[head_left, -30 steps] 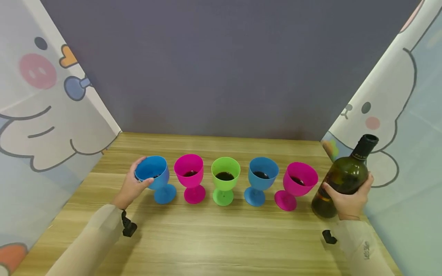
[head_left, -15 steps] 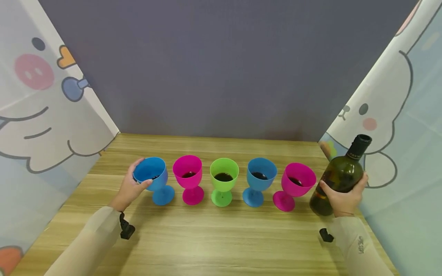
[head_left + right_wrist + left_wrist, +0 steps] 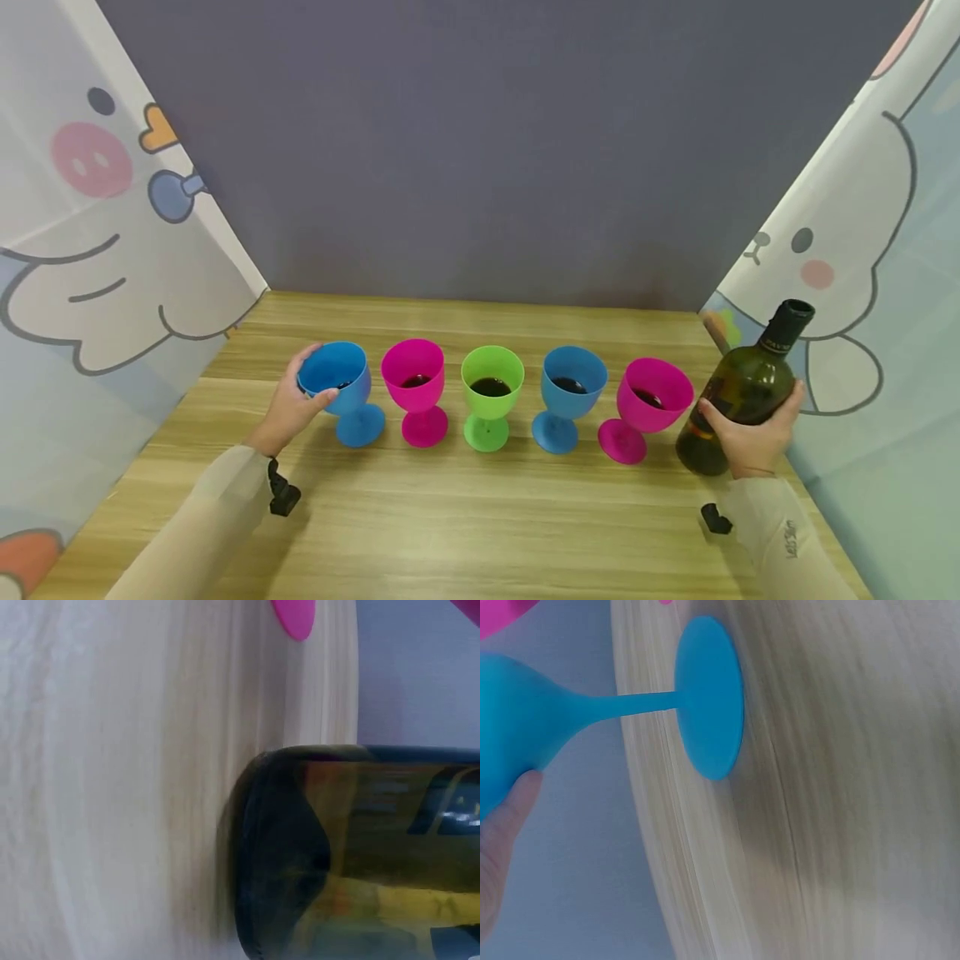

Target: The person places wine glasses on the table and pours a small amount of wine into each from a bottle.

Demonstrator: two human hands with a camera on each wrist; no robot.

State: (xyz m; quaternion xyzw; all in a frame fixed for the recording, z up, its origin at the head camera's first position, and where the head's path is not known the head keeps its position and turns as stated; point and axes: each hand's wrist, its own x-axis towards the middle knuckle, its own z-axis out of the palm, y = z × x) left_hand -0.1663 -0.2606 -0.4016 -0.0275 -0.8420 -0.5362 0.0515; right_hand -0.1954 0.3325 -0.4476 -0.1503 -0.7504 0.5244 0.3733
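At the left end of a row of plastic goblets, my left hand (image 3: 291, 410) holds a blue goblet (image 3: 358, 393) by its bowl, thumb on the near side and fingers around the left. In the left wrist view its round foot (image 3: 709, 697) stands on the table, with the thumb (image 3: 511, 806) against the bowl. My right hand (image 3: 756, 442) grips a dark green wine bottle (image 3: 752, 379) around its body at the right end. The bottle stands uncapped, its base on the table in the right wrist view. Some dark liquid lies in the blue goblet.
Between the hands stand a pink goblet (image 3: 414, 387), a green goblet (image 3: 491, 404), a second blue goblet (image 3: 573, 404) and a second pink goblet (image 3: 652, 412), each with dark liquid inside. A grey panel (image 3: 480, 150) rises behind the wooden table (image 3: 480, 517); printed cartoon sheets flank both sides.
The head view has shifted slightly. Both hands keep their hold on the goblet and the wine bottle, and the row of goblets stays in place.
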